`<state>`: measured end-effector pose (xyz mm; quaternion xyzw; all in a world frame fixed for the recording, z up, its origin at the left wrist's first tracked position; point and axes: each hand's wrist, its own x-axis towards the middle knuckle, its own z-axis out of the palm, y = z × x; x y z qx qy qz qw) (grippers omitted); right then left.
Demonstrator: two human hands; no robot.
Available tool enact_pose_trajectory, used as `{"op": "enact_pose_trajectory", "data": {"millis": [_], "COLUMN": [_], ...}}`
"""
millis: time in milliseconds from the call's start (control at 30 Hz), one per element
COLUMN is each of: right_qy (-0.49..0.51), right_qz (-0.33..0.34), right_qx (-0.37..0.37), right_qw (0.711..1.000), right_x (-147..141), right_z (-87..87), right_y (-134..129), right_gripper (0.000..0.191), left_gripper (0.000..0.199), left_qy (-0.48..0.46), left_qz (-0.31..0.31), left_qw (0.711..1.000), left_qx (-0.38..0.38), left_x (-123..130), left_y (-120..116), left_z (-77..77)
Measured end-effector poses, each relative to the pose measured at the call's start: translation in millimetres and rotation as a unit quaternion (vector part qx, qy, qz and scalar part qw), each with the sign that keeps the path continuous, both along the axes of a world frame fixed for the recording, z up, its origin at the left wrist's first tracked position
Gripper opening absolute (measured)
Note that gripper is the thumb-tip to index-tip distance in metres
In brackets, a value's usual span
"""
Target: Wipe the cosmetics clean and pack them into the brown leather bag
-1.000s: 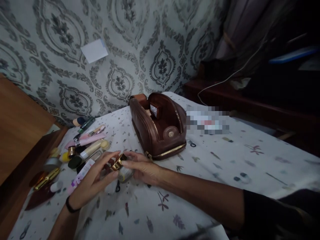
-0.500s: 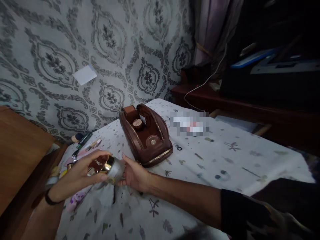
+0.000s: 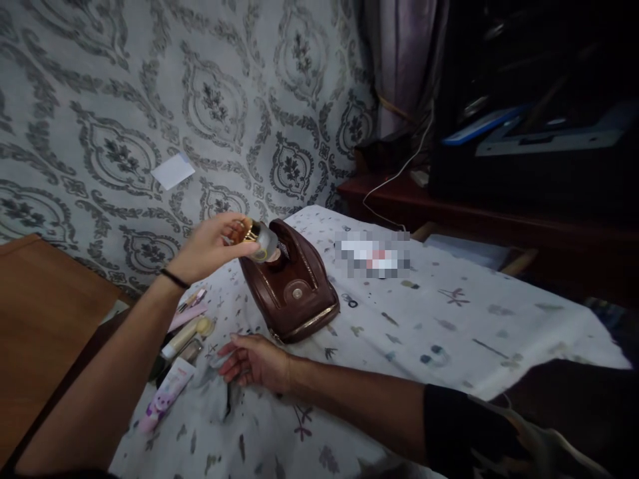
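My left hand (image 3: 214,247) grips a small frosted glass jar (image 3: 263,243) by its shiny gold cap. The jar is tilted over the far left part of a brown leather bag (image 3: 259,293), whose zipped top gapes open. Just below the jar, a round light-brown item shows partly inside the bag. Near the bag's front left corner, my right hand (image 3: 257,362) hovers low over the patterned white cloth (image 3: 369,392), fingers loosely apart and holding nothing.
To the left lie cosmetic tubes, among them a pink and white tube (image 3: 168,394) and a cream one (image 3: 182,336). A blurred white item rests right of the bag. A wooden panel (image 3: 54,313) stands at far left.
My left hand has carried the jar up and right, from in front of the bag to over its opening. My right hand has come away from the jar. The view has shifted slightly.
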<state>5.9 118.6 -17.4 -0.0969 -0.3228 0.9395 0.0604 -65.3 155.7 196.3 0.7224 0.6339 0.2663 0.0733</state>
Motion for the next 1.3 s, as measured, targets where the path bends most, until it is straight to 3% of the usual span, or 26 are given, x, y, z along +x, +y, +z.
{"op": "enact_pose_trajectory", "data": {"millis": [133, 267, 367, 500, 700, 867, 1033, 1300], "right_qy": [0.007, 0.005, 0.01, -0.004, -0.004, 0.006, 0.011, 0.016], "right_qz": [-0.004, -0.006, -0.005, -0.004, -0.003, -0.001, -0.002, -0.003], "right_qx": [0.001, 0.001, 0.001, 0.002, 0.006, 0.002, 0.004, 0.001], "right_qw": [1.0, 1.0, 1.0, 1.0, 1.0, 1.0, 1.0, 1.0], "right_x": [-3, -4, -5, -4, -4, -6, -6, -2], "right_z": [-2.7, -4.4, -3.9, -1.1, -1.6, -5.1, -5.1, -4.3], "right_y": [2, 2, 2, 1, 1, 1, 2, 2], "right_gripper": [0.039, 0.039, 0.04, 0.036, 0.035, 0.04, 0.039, 0.039], "left_gripper": [0.037, 0.032, 0.04, 0.046, 0.049, 0.05, 0.032, 0.036], "left_qy": [0.169, 0.346, 0.407, 0.438, 0.452, 0.448, 0.446, 0.424], "left_qz": [-0.015, 0.021, 0.026, 0.031, 0.049, 0.053, 0.059, 0.057], "left_qw": [0.984, 0.923, 0.888, 0.863, 0.843, 0.839, 0.834, 0.85], "left_qx": [-0.058, -0.168, -0.212, -0.249, -0.288, -0.304, -0.321, -0.307], "left_x": [13, 27, 33, 38, 43, 40, 42, 33], "left_y": [33, 55, 67, 81, 94, 98, 98, 108], "left_z": [-7.2, -25.0, -41.4, -55.7, -62.7, -72.4, -77.2, -87.5]}}
